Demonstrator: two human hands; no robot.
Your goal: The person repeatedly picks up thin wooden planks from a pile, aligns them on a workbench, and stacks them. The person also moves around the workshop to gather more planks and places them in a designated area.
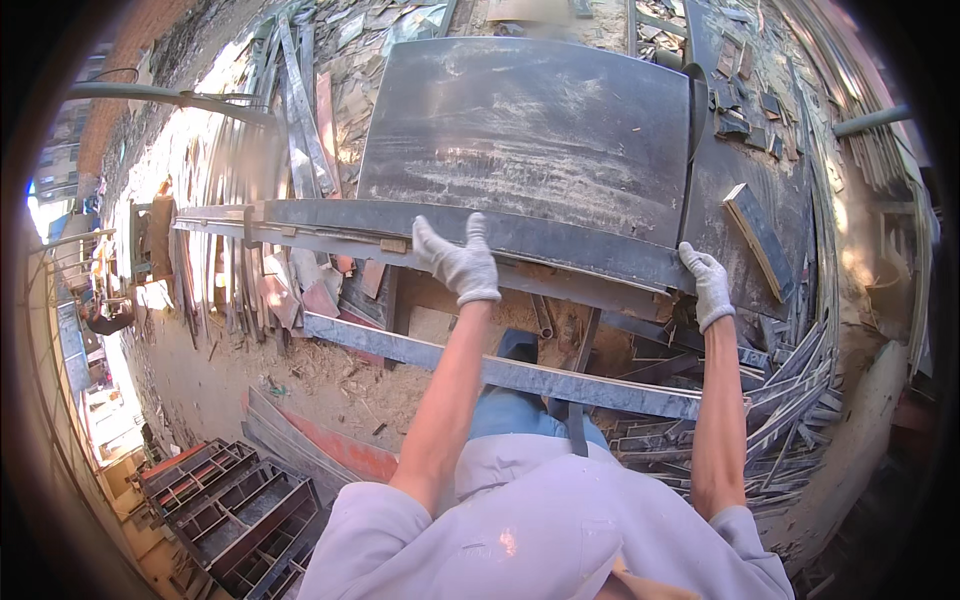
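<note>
A long dark board strip (350, 214) lies across the workbench, along the near edge of a large, dusty dark panel (530, 130). My left hand (460, 265), in a whitish work glove, is over the strip's middle, its thumb and fingers spread apart. At the strip's right end is my right hand (710, 290), also gloved, with its fingers bent around the corner; part of that grip is hidden. Just below the strip runs a metal rail (590, 287). Closer to my body, a second long bluish-grey strip (430, 352) spans between my forearms.
A short thick board offcut (757, 240) rests on the bench's right side. Long thin strips (775, 420) are piled at lower right, and more scraps (290, 130) lie at far left. A compartmented metal rack (235, 505) stands at lower left. Sawdust covers the ground.
</note>
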